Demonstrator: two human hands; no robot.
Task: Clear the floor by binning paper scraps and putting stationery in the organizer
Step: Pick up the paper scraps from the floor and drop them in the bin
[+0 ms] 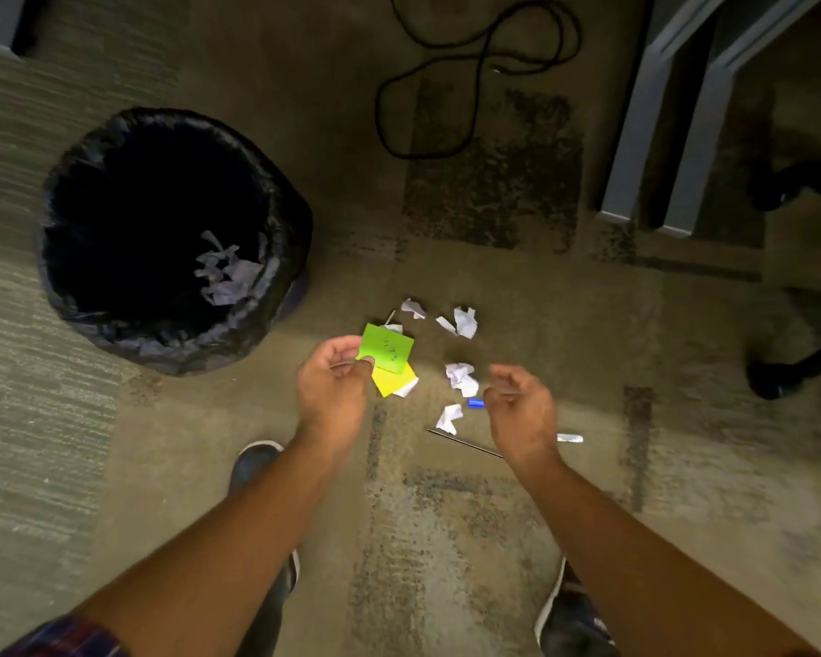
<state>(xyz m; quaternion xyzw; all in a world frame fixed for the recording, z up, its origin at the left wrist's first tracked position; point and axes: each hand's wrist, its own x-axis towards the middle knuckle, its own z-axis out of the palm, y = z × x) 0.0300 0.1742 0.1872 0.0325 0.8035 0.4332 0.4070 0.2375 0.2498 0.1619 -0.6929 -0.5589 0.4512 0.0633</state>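
My left hand point(335, 386) pinches a green sticky note point(388, 349) by its lower left corner, above the carpet. A yellow note point(392, 381) lies partly under it. My right hand point(520, 405) hovers with fingers loosely curled and nothing in it, just right of a blue pen cap point(476, 403). Several crumpled white paper scraps lie around: one point(461, 377) between my hands, one point(449, 418) below it, two more point(464, 321) point(413, 308) farther away. A thin dark pencil point(463, 443) and a white pen point(569, 438) lie near my right wrist, partly hidden.
A black-lined bin point(276, 192) stands at the left with white scraps point(226, 277) inside. A black cable point(475, 73) loops on the carpet beyond. Grey desk legs point(636, 135) and a chair base point(797, 362) stand at the right. My shoes point(252, 462) are below.
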